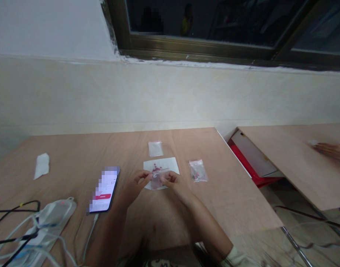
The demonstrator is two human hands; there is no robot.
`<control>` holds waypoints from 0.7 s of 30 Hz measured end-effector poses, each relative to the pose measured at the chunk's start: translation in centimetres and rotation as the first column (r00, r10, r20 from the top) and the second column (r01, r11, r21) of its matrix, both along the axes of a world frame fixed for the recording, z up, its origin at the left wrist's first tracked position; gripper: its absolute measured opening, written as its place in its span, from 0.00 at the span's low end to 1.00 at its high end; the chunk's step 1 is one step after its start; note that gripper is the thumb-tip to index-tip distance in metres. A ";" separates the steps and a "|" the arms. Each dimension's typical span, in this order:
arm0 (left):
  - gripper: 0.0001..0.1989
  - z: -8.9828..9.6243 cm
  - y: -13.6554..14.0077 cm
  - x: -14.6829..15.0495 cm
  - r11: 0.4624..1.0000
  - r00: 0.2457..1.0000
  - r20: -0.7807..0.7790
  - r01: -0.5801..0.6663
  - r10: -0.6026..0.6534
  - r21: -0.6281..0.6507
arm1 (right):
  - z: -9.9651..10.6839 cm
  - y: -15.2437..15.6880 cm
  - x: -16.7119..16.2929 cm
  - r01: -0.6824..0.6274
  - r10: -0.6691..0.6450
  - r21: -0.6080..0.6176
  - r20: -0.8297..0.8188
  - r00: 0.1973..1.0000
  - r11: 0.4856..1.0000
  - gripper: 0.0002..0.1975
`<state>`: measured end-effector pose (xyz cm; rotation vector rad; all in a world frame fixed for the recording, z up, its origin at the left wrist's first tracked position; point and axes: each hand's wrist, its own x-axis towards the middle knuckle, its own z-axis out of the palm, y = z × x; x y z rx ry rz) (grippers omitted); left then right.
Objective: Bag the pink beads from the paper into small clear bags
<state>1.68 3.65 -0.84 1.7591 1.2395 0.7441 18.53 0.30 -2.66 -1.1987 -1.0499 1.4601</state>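
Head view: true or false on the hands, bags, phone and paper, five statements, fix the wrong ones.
1. The left hand and right hand both hold one clear bag. True.
2. The phone is right of the hands. False: the phone is to their left.
3. Red bits show on the white paper. True.
4. The power strip is beyond the paper. False: a flat bag is; the power strip is near left.
5. Another bag lies right of the paper. True.

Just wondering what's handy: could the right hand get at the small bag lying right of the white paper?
Probably yes: nothing stands between the right hand and the small bag, though it would likely need to release the clear bag it pinches.
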 end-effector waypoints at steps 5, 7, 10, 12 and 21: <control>0.16 -2.3 -0.3 -0.6 0.981 0.993 0.037 -0.107 0.114 -0.159 | -1.7 -0.8 3.4 0.255 -0.258 0.038 0.136 0.957 0.966 0.19; 0.17 -3.9 -0.5 -1.4 0.968 0.990 -0.009 -0.137 0.138 -0.211 | -2.1 -0.6 6.4 0.417 -0.424 0.077 0.217 0.880 0.906 0.18; 0.13 -5.8 -0.8 -2.6 0.985 0.986 -0.098 -0.144 0.135 -0.098 | -2.8 0.0 11.0 0.573 -0.560 0.071 0.339 0.756 0.816 0.20; 0.12 -6.5 -1.0 -3.0 0.991 0.986 -0.120 -0.123 0.115 -0.060 | -3.5 0.5 13.3 0.609 -0.575 0.090 0.461 0.676 0.788 0.19; 0.13 -6.0 -1.2 -2.6 0.990 0.984 -0.149 -0.107 0.092 -0.095 | -5.3 0.9 13.4 0.586 -0.445 0.168 0.817 0.368 0.793 0.12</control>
